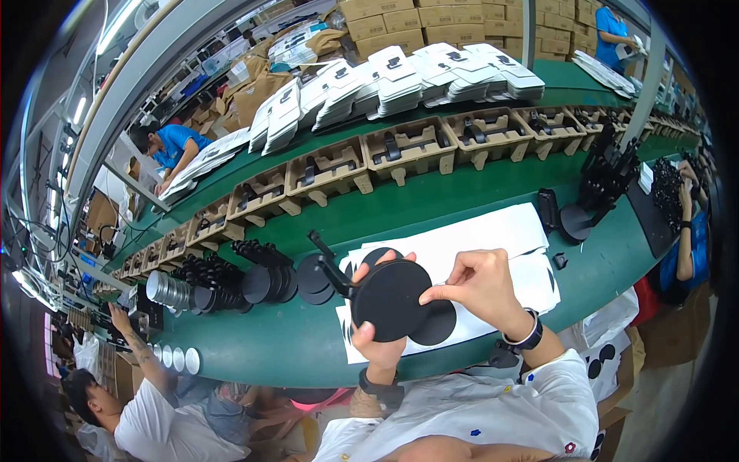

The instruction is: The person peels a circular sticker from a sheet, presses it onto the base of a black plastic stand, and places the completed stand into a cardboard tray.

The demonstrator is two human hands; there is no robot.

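A round black base [391, 302] with a thin black upright arm [326, 260] is held up in front of me. My left hand [379, 353] wraps it from behind and below, fingertips showing at its top and lower left edges. The thumb of my right hand [486, 291] touches the right side of the disc's flat face. Its fingers are curled toward the thumb, and I cannot make out whether something small is between them. Below the base lies another black disc [436, 323] on white sheets [469, 240] with black round shapes along their right edge.
Stacked black round bases [269, 285] and silver discs [163, 289] stand at left. More black parts [600, 181] stand at right. Beyond runs a green conveyor [331, 219] with cardboard trays [408, 154]. Co-workers sit at left [154, 416] and right [689, 246].
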